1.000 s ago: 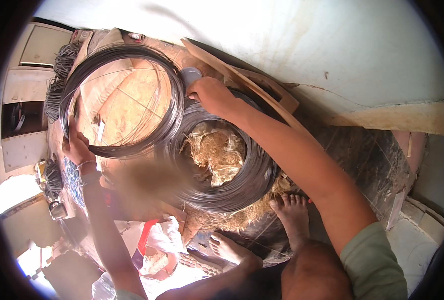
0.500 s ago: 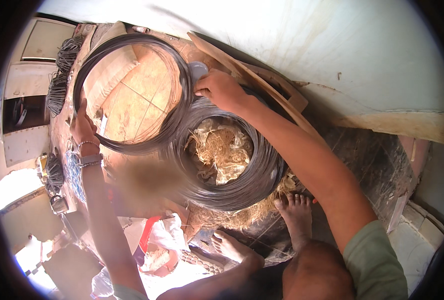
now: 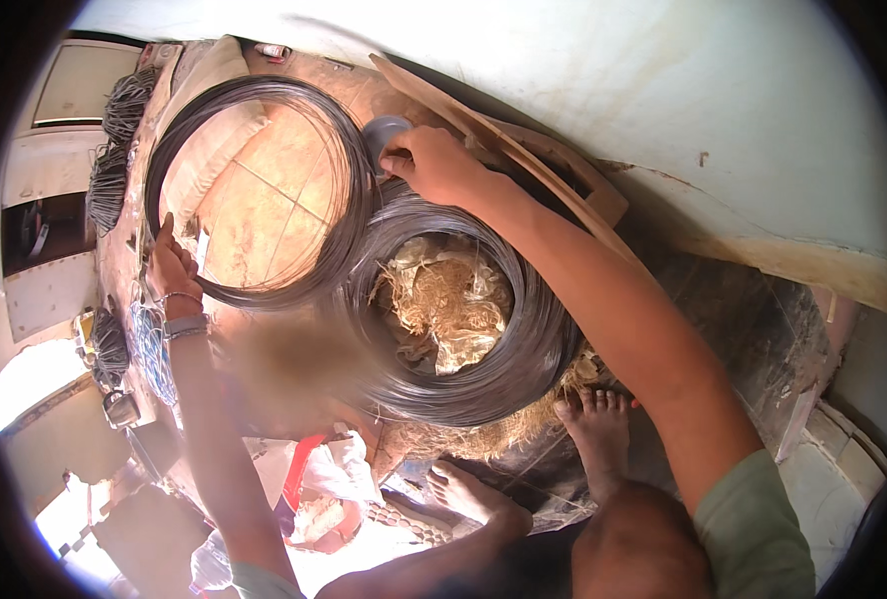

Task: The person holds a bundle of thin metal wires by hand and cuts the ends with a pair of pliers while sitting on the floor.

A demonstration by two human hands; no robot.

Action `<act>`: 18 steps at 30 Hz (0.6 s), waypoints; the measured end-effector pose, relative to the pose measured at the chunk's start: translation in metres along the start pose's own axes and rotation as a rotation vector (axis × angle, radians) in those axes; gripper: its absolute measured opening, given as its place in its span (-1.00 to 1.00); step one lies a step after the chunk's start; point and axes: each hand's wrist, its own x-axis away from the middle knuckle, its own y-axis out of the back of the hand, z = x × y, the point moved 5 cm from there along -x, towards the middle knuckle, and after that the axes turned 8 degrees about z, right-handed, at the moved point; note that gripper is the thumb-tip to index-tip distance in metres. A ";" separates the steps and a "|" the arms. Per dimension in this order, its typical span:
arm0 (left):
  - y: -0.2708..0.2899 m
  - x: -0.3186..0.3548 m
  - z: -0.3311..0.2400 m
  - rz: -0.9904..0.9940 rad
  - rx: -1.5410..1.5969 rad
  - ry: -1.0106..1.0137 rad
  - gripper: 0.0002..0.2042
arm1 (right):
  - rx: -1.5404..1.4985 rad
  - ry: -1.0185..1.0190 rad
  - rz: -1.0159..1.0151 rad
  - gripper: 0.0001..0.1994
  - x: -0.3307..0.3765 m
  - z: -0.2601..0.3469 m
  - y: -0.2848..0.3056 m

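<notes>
A thin ring-shaped coil of dark wire (image 3: 254, 88) is on the left, over tan floor tiles. My left hand (image 3: 171, 265) is closed on its lower left rim. My right hand (image 3: 425, 160) is at the coil's upper right, fingers curled together. Whatever they pinch is too small to make out. Just below that hand lies a thicker coil of dark wire (image 3: 538, 344), partly under the thin one's edge. Crumpled plastic and straw-like fibre (image 3: 453, 304) show in its middle. A round grey object (image 3: 383, 132) sits behind my right fingertips.
Wooden boards (image 3: 508, 145) lean along the pale wall (image 3: 763, 110). Dark cord bundles (image 3: 111, 185) lie at the far left, with a pale sack (image 3: 219, 155) beyond the thin coil. My bare feet (image 3: 598, 434), a white bag (image 3: 338, 469) and sacking (image 3: 463, 439) are nearer me.
My right hand has shifted a little up and left. The thin coil's right edge has moved slightly left, and its loose inner strands look less spread. My left hand keeps its place on the rim.
</notes>
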 end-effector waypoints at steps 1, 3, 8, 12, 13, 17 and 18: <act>-0.008 0.007 -0.002 -0.019 0.012 -0.006 -0.57 | -0.057 -0.003 -0.026 -0.84 -0.006 -0.006 0.003; -0.010 0.016 -0.005 -0.032 0.007 -0.028 -0.54 | -0.035 0.001 0.041 -0.82 -0.013 -0.006 0.005; -0.011 0.024 -0.010 0.012 0.036 -0.081 -0.52 | 0.069 -0.083 0.229 -0.79 -0.024 0.002 0.004; -0.011 0.030 -0.020 -0.019 0.003 -0.100 -0.48 | 0.084 -0.100 0.255 -0.75 -0.024 0.007 0.002; -0.013 0.032 -0.020 -0.029 -0.016 -0.102 -0.47 | 0.083 -0.101 0.257 -0.75 -0.023 0.005 0.002; -0.013 0.027 -0.014 -0.027 -0.023 -0.084 -0.46 | -0.012 -0.121 0.320 -0.68 -0.021 0.001 0.008; -0.011 0.026 -0.015 -0.012 -0.021 -0.076 -0.46 | -0.001 -0.100 0.354 -0.64 -0.022 0.004 0.008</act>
